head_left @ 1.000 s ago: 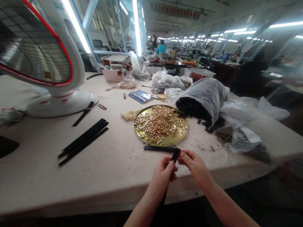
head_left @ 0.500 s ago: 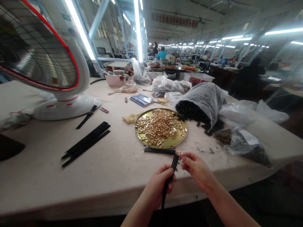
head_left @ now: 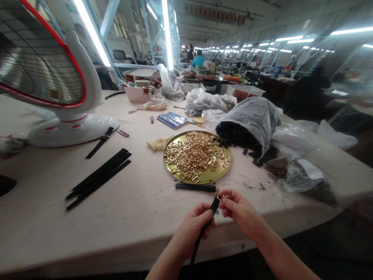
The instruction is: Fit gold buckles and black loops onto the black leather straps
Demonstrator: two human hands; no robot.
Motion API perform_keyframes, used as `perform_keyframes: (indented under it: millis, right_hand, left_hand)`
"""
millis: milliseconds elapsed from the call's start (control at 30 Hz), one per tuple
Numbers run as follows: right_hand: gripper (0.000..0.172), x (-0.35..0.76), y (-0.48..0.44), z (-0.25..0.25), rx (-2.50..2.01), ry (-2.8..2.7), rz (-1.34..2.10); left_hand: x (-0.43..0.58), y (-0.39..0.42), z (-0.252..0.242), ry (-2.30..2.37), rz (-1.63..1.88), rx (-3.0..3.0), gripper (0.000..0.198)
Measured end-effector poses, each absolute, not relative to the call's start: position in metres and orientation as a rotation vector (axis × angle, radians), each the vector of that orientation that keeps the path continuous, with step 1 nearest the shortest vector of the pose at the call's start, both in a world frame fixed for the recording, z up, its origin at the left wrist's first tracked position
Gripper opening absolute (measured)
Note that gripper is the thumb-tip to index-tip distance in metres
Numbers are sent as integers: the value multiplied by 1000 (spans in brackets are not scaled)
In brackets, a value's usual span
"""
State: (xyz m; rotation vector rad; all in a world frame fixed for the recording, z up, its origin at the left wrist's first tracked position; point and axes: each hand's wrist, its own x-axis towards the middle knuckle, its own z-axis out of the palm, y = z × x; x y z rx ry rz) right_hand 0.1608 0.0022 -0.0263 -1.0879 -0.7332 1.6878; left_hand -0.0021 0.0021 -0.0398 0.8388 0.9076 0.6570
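Note:
My left hand (head_left: 201, 221) is closed around a black strap (head_left: 215, 205), its thumb on top and the tail hanging down past the table edge. At the strap's upper end, my right hand (head_left: 233, 204) pinches a small gold buckle (head_left: 223, 197) against or beside the tip; whether the strap passes through it I cannot tell. Just beyond the hands, another black strap (head_left: 195, 188) lies flat, with gold metal at its right end. Behind it stands a round gold tray (head_left: 169, 171) heaped with small gold buckles (head_left: 196, 151).
Several black straps (head_left: 99, 175) lie at left near a white fan (head_left: 72, 130) with a red rim. A grey plastic bag (head_left: 256, 116) spills black pieces (head_left: 239, 136) behind the tray. Another clear bag (head_left: 303, 179) sits at right. A blue booklet (head_left: 172, 120) lies farther back.
My right hand has brought the gold buckle in against the strap's end. The held strap is tilted further to the right, and the camera view has shifted slightly.

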Motion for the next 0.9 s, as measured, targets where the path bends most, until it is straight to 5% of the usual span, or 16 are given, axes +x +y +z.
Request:
perform_keyframes:
  millis: [333,900]
  right_hand:
    - [22,159,3,-32,-978,-417,1914]
    - [29,151,-13,-22,-1030,-640,1753]
  left_hand:
    - [-21,11,-28,1188,675,1803,22]
    - [-22,-9,-18,1173,701,1484,18]
